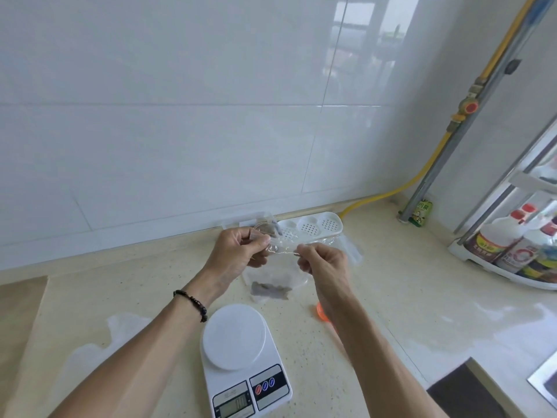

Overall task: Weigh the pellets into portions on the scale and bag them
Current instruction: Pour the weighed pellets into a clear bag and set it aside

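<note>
We see both hands raised above the bench [391, 285], working the top edge of a clear plastic bag [283, 251]. The left hand [238, 254] pinches the bag's left end between thumb and curled fingers, and the right hand [324, 263] pinches its right end the same way, so the strip of film runs taut between them. The bag hangs down from that edge, and a small heap of grey-brown pellets [269, 289] sits in its bottom, just beyond the scale. A dark bead bracelet [193, 303] circles the left wrist.

The white kitchen scale [244, 363] stands on the bench near us, between the forearms, its round platform bare; its display is lit but we cannot read the digits. An orange object [321, 312] lies on the bench, partly hidden under the right forearm. Behind the hands, against the tiled wall, rests a white perforated tray [316, 226]. A rack of bottles [512, 245] stands at the far right.
</note>
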A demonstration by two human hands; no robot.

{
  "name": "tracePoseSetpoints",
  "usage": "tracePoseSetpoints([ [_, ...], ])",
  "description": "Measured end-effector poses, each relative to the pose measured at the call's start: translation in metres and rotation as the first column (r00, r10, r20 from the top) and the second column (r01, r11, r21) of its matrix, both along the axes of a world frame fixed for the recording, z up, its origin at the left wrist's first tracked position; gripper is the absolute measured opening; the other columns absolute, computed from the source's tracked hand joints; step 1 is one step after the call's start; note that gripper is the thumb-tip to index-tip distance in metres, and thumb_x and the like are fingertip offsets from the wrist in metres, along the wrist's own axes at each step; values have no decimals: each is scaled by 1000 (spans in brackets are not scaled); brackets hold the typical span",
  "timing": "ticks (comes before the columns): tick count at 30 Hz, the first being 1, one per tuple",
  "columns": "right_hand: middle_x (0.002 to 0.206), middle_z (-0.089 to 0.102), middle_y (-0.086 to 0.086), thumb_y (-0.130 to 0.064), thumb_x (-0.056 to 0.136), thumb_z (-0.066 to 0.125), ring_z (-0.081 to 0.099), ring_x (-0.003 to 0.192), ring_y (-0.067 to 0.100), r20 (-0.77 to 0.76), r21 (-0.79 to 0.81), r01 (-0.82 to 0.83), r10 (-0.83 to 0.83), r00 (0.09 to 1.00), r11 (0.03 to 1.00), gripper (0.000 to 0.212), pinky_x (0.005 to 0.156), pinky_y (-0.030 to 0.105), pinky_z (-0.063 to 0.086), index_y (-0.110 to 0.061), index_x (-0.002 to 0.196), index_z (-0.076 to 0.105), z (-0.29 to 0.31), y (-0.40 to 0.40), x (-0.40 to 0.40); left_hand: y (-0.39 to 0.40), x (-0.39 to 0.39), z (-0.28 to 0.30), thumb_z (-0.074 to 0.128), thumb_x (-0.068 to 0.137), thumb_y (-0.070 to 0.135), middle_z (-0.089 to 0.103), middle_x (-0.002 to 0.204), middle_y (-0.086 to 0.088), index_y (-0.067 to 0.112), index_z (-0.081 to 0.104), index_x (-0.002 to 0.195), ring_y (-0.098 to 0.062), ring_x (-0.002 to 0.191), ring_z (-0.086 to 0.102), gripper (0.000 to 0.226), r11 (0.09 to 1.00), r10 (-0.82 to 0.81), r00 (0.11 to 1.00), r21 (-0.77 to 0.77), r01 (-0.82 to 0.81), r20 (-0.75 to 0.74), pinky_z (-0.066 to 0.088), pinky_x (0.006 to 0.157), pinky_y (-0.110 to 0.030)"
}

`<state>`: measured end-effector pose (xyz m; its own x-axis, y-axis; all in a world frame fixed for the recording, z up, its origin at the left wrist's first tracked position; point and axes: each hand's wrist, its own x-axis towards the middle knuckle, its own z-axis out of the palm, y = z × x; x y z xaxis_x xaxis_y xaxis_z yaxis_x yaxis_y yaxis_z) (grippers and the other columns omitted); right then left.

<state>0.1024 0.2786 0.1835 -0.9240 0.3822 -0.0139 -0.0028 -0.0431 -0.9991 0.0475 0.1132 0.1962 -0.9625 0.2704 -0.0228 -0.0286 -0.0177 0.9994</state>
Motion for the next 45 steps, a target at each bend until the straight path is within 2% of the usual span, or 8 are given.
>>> tracePoseSetpoints([
  [6, 65, 67, 1, -14, 83, 77, 59, 67, 14, 29, 58, -134, 133, 991, 989, 18, 70, 30, 50, -18, 66, 74, 15, -2, 0, 6, 2, 4, 67, 89, 7, 69, 70, -12, 0, 70, 82, -17, 62, 64, 10, 997, -77, 997, 2, 77, -31, 54, 60, -25],
  [12, 58, 66, -9, -13, 85, 76, 59, 58, 0, 26, 198, -81, 78, 997, 977, 16, 66, 24, 49, -16, 69, 73, 22, 3, -1, 9, -3, 7, 68, 89, 14, 71, 73, -6, 6, 72, 85, -17, 66, 67, 10, 987, -150, 988, -55, 149, -28, 52, 60, -24],
  [21, 63, 63, 2, -8, 86, 68, 56, 63, 14, 77, 87, -72, 66, 995, 994, 13, 66, 28, 52, -2, 76, 73, 21, 14, -6, 15, -9, 5, 64, 91, 6, 65, 64, -2, -2, 70, 83, -16, 61, 60, 12, 994, -74, 985, -88, 60, -159, 52, 59, -24],
  [24, 60, 58, 0, -10, 90, 66, 53, 59, 12, 94, 219, -69, 49, 994, 973, 23, 67, 34, 51, 7, 74, 63, 13, 24, -8, 15, -11, 3, 66, 89, 5, 66, 65, -5, 2, 71, 79, -17, 62, 62, 12, 995, -83, 991, -68, 76, -108, 53, 59, -25],
  [29, 66, 57, 6, -17, 92, 66, 52, 63, 17, 78, 378, -84, 59, 995, 922, 22, 63, 38, 48, -1, 77, 67, 12, 25, -9, 25, -15, 2, 75, 83, 15, 63, 65, -3, 9, 72, 74, -12, 55, 58, 11, 982, -147, 987, -124, 139, -60, 49, 56, -23],
  [34, 69, 61, 7, -11, 94, 61, 55, 63, 15, 51, 79, -100, 96, 994, 992, 18, 67, 32, 50, 0, 84, 72, 12, 36, -6, 33, -18, -2, 69, 88, 12, 57, 62, -4, -3, 67, 77, -13, 55, 53, 18, 988, -113, 987, -114, 100, -113, 46, 55, -24],
  [40, 56, 61, 0, -3, 87, 63, 55, 55, 10, 23, 224, 62, -69, 997, 973, 20, 60, 26, 50, 1, 69, 71, 4, 45, -13, 45, -23, -6, 72, 86, 15, 63, 67, -3, -2, 69, 82, -9, 56, 57, 18, 978, -153, 987, -154, 143, -54, 49, 58, -21],
  [45, 62, 64, -3, -17, 88, 72, 59, 62, 11, 60, 185, -110, 101, 993, 977, 19, 66, 29, 54, -11, 70, 70, 1, 57, -16, 63, -25, -8, 76, 82, 16, 66, 62, 2, 5, 72, 77, -12, 57, 60, 13, 976, -173, 984, -139, 167, -33, 51, 58, -23],
])
